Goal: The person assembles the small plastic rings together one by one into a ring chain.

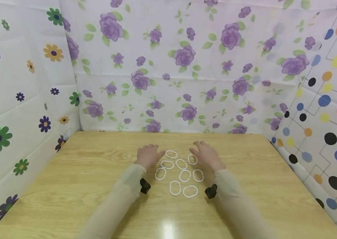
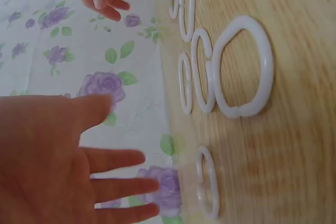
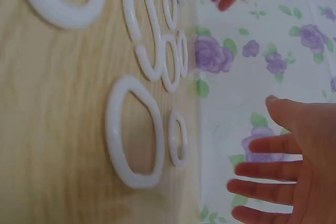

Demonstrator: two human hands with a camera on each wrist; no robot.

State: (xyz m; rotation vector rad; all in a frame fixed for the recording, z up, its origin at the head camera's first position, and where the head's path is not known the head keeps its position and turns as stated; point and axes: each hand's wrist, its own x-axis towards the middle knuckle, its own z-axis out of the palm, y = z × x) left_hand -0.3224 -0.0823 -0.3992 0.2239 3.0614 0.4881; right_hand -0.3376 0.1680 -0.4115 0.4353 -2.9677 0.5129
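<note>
Several white oval plastic links, each with a small gap in its loop, lie loosely grouped on the wooden tabletop. My left hand is at the far left side of the group, fingers extended and thumb pointing toward the farthest link. Across from it, my right hand hovers beside the right-hand links with its fingers spread. Neither hand holds anything. The left wrist view shows a large link close up, to the right of the spread fingers. In the right wrist view, a link lies to the left of the fingertips.
The wooden table is walled by a purple-rose cloth at the back, a flower-print cloth on the left and a dotted cloth on the right. Small black devices sit on both wrists.
</note>
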